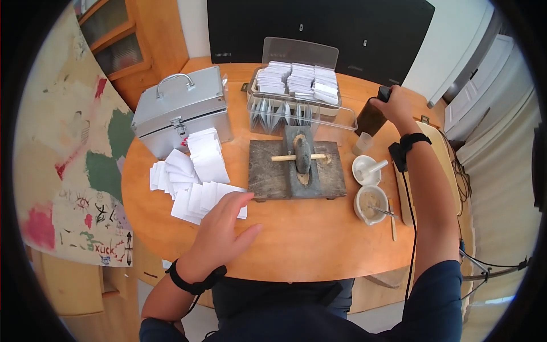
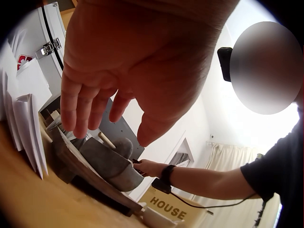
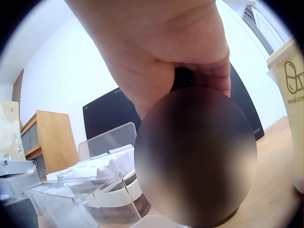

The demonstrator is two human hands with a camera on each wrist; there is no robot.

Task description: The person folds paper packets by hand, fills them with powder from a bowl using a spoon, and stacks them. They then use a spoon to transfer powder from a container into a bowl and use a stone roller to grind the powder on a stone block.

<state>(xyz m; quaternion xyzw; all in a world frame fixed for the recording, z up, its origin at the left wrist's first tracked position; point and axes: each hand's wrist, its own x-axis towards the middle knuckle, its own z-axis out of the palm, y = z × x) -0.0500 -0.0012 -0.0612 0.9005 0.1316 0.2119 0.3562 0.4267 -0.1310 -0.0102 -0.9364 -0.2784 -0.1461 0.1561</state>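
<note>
At the back right, my right hand (image 1: 397, 105) grips the black top of a dark bottle (image 1: 371, 118) standing on the table. In the right wrist view most of the bottle is blurred. My left hand (image 1: 225, 229) hovers over the table's front left with fingers extended and nothing in it, beside folded white paper packets (image 1: 196, 200). A grey stone trough grinder (image 1: 299, 179), its wheel (image 1: 303, 155) fitted with a wooden handle (image 1: 279, 158), sits on a dark wooden board (image 1: 265, 176) in the middle. A small translucent cup (image 1: 362, 145) stands just in front of the bottle.
White mortars, one with a pestle (image 1: 373, 168), another (image 1: 367, 205) holding brownish paste and a spoon, stand on the right. A clear box (image 1: 336, 118) of packets is at the back, a silver case (image 1: 182, 108) at the left. A cream medicine box (image 3: 290, 95) lies far right.
</note>
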